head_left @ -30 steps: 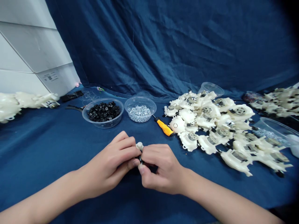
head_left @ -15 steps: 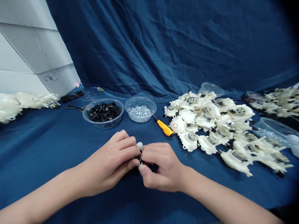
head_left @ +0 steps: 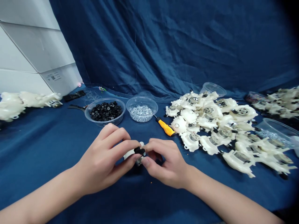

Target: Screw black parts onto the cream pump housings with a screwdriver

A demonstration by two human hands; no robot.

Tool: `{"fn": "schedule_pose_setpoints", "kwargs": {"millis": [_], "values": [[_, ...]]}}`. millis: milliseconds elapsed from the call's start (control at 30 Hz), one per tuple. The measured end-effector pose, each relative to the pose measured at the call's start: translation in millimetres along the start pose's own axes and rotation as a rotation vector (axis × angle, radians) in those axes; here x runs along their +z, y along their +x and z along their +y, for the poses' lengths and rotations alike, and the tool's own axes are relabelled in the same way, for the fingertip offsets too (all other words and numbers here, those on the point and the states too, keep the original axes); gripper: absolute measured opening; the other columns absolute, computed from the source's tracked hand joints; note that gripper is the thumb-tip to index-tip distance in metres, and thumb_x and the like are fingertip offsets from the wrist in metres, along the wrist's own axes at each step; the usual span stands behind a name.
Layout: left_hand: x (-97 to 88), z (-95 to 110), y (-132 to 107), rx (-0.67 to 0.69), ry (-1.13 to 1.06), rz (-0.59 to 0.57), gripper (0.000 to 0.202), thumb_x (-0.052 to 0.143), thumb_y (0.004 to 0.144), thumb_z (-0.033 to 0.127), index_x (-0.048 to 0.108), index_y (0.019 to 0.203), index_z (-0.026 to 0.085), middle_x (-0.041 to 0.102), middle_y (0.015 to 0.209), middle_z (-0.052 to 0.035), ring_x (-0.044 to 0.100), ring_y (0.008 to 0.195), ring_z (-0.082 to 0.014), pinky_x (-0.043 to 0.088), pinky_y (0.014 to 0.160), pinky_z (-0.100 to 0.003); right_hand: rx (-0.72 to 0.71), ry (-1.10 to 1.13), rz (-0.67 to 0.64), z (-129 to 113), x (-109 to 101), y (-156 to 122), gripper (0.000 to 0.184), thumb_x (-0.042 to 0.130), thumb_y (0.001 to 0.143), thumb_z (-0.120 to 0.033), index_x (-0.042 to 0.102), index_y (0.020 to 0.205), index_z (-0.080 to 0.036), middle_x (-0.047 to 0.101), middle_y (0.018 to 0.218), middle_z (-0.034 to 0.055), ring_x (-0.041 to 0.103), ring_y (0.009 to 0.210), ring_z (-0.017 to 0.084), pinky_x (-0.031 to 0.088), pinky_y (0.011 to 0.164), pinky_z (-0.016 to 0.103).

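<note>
Between my hands is a small cream plastic housing (head_left: 129, 153) with a black plastic piece (head_left: 139, 151) at its right end. My left hand (head_left: 109, 155) is closed around the housing, with the thumb and index finger pressing at the black piece. From the right, my right hand (head_left: 164, 161) pinches the end of the same housing with thumb and fingers. The fingers cover much of the part. Beyond my hands stand a clear bowl (head_left: 87, 119) of small black plastic parts and a clear bowl (head_left: 154, 107) of silver screws. A yellow-handled screwdriver (head_left: 165, 127) lies right of the screws.
A heap of cream plastic housings (head_left: 210, 124) spreads over the right side. Another clear container (head_left: 275, 124) with screws sits at far right. More housings (head_left: 30, 102) lie at left, near white boxes (head_left: 37, 46). Blue cloth (head_left: 163, 46) covers the table and back.
My fingers have loosened and shifted around the part, so more of the cream housing and black piece shows. My right thumb and index finger have parted slightly. The view has moved a little.
</note>
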State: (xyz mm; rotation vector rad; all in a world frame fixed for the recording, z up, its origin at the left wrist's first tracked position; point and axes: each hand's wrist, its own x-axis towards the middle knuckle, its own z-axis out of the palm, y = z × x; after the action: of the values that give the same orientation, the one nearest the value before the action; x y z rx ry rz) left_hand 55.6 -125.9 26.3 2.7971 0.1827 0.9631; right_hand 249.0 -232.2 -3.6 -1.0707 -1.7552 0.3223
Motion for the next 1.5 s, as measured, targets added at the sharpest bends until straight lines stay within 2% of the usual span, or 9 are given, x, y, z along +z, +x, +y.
{"fn": "schedule_pose_setpoints", "kwargs": {"millis": [467,600,800,900,1067,1200,1300,1367,1500], "values": [[-1.0,4,-1,0.043,0.037,0.039,0.029,0.065,0.093,0.011,0.061,0.119,0.024,0.058,0.088,-0.0019,0.047,0.087,-0.0165,0.042,0.081,-0.032,0.015,-0.001,-0.043,2,1,-4,0.012,0.056,0.102,-0.019,0.066,0.106,-0.016,0.06,0.077,-0.0001,0.053,0.067,0.011,0.042,0.062,0.026],[-2.3,6,1,-0.016,0.008,0.037,0.021,0.063,0.095,0.014,0.064,0.113,0.023,0.06,0.087,-0.0015,0.048,0.083,-0.0153,0.041,0.078,-0.032,0.09,0.028,0.091,6,5,-6,0.028,0.069,0.096,-0.022,0.061,0.123,-0.022,0.063,0.087,-0.0012,0.051,0.06,0.008,0.044,0.055,0.022],[1.8,6,3,-0.176,-0.186,-0.024,0.011,0.06,0.099,0.021,0.065,0.109,0.022,0.059,0.085,-0.0017,0.048,0.084,-0.0159,0.041,0.075,-0.031,-0.095,0.029,0.177,7,1,-1,0.026,0.072,0.095,-0.015,0.072,0.12,-0.023,0.075,0.097,0.005,0.067,0.082,0.015,0.054,0.064,0.027],[6.2,6,3,-0.286,-0.234,-0.063,0.018,0.057,0.101,0.029,0.064,0.117,0.024,0.061,0.096,-0.0026,0.05,0.093,-0.0167,0.044,0.082,-0.031,0.038,0.018,0.209,7,-3,1,0.021,0.071,0.096,-0.02,0.074,0.116,-0.023,0.074,0.095,0.0037,0.064,0.072,0.013,0.053,0.061,0.026],[15.1,6,-1,-0.472,-0.213,-0.227,0.061,0.071,0.085,0.058,0.057,0.135,0.025,0.059,0.127,-0.0088,0.053,0.117,-0.0265,0.049,0.098,-0.042,0.354,0.227,0.327,15,-8,3,0.013,0.062,0.099,-0.033,0.067,0.1,-0.021,0.065,0.078,-0.0018,0.054,0.053,0.008,0.043,0.049,0.022],[18.2,-4,0,-0.629,-0.401,-0.39,0.052,0.067,0.087,0.06,0.064,0.127,0.027,0.067,0.127,-0.0062,0.061,0.116,-0.0264,0.05,0.099,-0.041,0.522,0.374,0.293,20,-11,10,0.021,0.066,0.095,-0.037,0.068,0.09,-0.017,0.071,0.074,0.0009,0.056,0.049,0.008,0.043,0.047,0.021],[15.4,-19,6,-0.7,-0.617,-0.475,0.048,0.063,0.091,0.06,0.067,0.12,0.022,0.073,0.115,-0.0049,0.068,0.104,-0.0234,0.052,0.09,-0.034,0.629,0.432,0.259,22,-10,14,0.025,0.073,0.09,-0.037,0.075,0.102,-0.016,0.079,0.086,0.0076,0.066,0.056,0.012,0.043,0.048,0.021],[12.2,-27,10,-0.728,-0.767,-0.486,0.045,0.059,0.094,0.058,0.068,0.116,0.02,0.074,0.11,-0.005,0.068,0.101,-0.022,0.052,0.087,-0.032,0.669,0.469,0.26,23,-10,14,0.029,0.075,0.088,-0.037,0.076,0.109,-0.017,0.08,0.097,0.0102,0.071,0.063,0.014,0.042,0.049,0.021],[8.6,-36,11,-0.866,-1.188,-0.34,0.043,0.057,0.099,0.05,0.061,0.132,0.023,0.07,0.125,-0.0099,0.067,0.108,-0.0215,0.053,0.088,-0.031,0.704,0.514,0.267,26,-11,11,0.029,0.075,0.09,-0.037,0.078,0.115,-0.023,0.079,0.11,0.0095,0.072,0.071,0.014,0.041,0.053,0.021]]}}
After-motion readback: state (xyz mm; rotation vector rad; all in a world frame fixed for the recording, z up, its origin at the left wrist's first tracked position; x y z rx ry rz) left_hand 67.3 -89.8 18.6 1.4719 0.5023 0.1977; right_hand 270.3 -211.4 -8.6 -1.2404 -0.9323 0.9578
